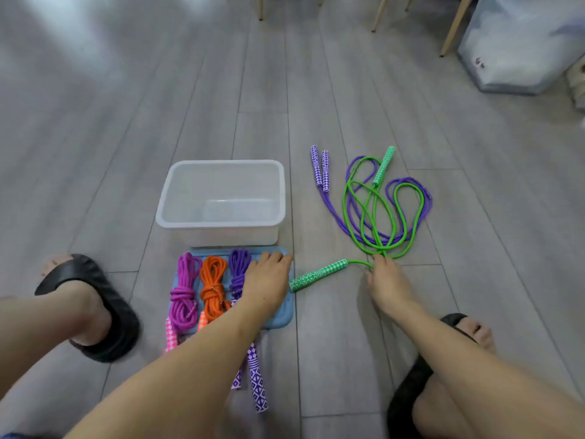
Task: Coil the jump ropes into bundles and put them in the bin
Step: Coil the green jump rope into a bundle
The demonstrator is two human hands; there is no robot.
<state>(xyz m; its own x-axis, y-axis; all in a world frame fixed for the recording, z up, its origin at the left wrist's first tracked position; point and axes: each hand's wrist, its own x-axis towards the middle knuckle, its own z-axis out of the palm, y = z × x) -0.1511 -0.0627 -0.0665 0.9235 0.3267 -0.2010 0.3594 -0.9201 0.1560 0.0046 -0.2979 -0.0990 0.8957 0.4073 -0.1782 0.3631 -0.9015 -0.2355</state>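
Black sandals [91,308] frame the view at 8 and 4 o'clock on grey plank flooring [126,137]. Left of centre, a blue mat [280,318] carries three coiled bundles: magenta rope [185,293], orange rope [213,286] and purple bundle [239,270]. At 12 o'clock of the mat stands the white bin [221,201] (nothing inside). The left hand [267,280] rests flat on the mat, fingers straight, gripping nothing. Right of it, the right hand [387,286] pinches the green rope [373,217] near its handle. That cord lies tangled over a loose purple rope [332,207] at 2 o'clock.
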